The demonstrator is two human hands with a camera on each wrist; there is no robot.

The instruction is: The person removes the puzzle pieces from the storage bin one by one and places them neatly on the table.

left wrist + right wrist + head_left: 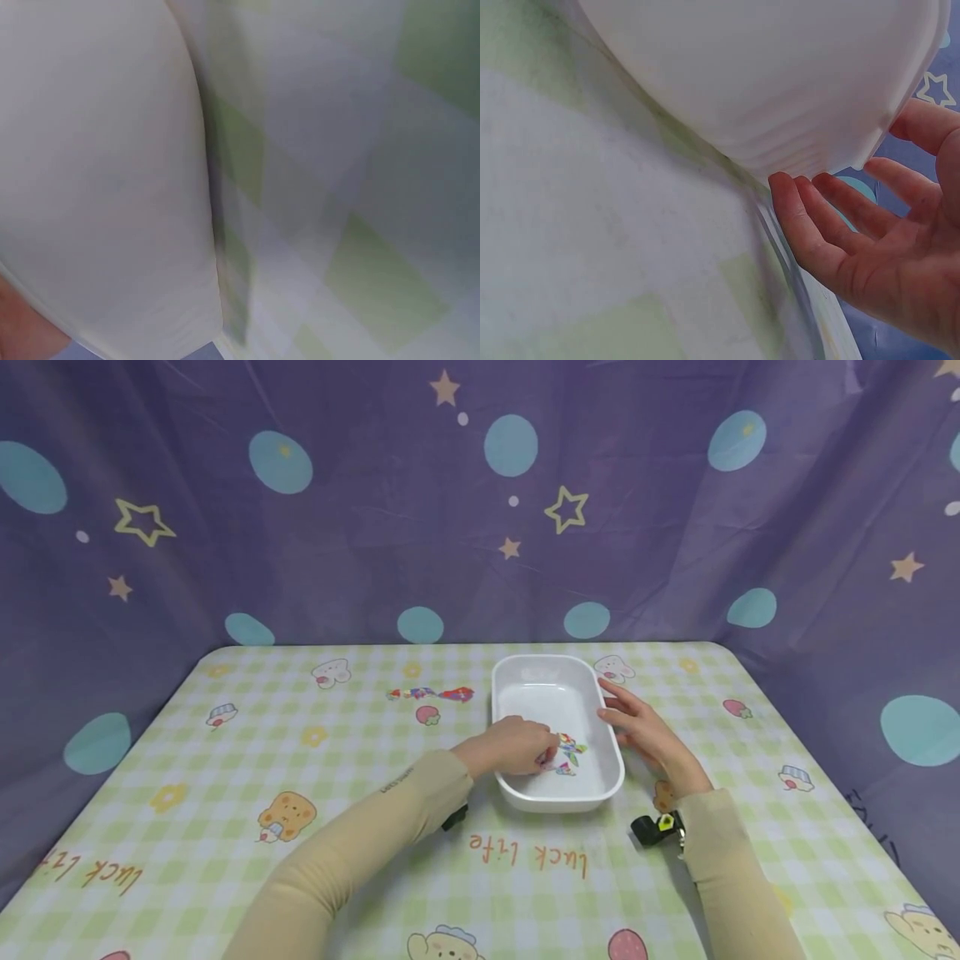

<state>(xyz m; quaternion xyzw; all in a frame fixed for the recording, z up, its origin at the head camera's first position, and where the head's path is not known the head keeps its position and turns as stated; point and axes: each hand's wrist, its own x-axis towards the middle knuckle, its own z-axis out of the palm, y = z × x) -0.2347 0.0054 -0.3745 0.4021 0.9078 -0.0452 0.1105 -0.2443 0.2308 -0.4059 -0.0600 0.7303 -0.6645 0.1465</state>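
A white rectangular tray [551, 797] with rounded corners stands on the table. My left hand [517, 745] reaches over its left side and down inside, fingers curled at the colourful wrapped candies [572, 750] on its floor. The fingertips pinch the edge of one bright wrapper and partly cover it. In the left wrist view the tray's outer wall [105, 165] fills the left side. My right hand [647, 731] rests against the tray's right side, fingers loosely spread. In the right wrist view, the right hand's fingertips [784, 184] touch the outer wall near the corner and rim.
More colourful wrapped candies [431, 694] lie in a row on the table, left of the tray. A green-and-white checked cloth [360, 877] with cartoon prints covers the table. A purple curtain [420, 560] with stars and dots hangs behind the table's far edge.
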